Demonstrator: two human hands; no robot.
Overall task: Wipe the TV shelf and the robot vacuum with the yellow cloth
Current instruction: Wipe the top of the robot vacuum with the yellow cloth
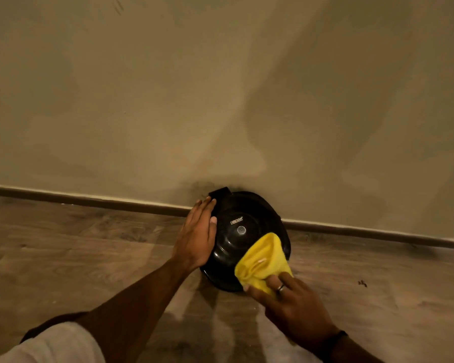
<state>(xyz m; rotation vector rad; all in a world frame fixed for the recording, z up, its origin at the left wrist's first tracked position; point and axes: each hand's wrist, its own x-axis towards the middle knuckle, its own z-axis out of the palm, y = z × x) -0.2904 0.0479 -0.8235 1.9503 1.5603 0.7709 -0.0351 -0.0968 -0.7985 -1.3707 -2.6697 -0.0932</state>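
Yellow cloth (262, 260) under right hand (294, 307), atop robot vacuum (236, 239)

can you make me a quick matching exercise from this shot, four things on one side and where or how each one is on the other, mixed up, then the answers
Things:
1. left hand
2. right hand
3. yellow cloth
4. robot vacuum

States:
A. on the wooden floor, against the wall
B. flat on the vacuum's left side
C. draped over the vacuum's near right edge
D. wears a ring, grips the cloth

Pairs: 1-B, 2-D, 3-C, 4-A
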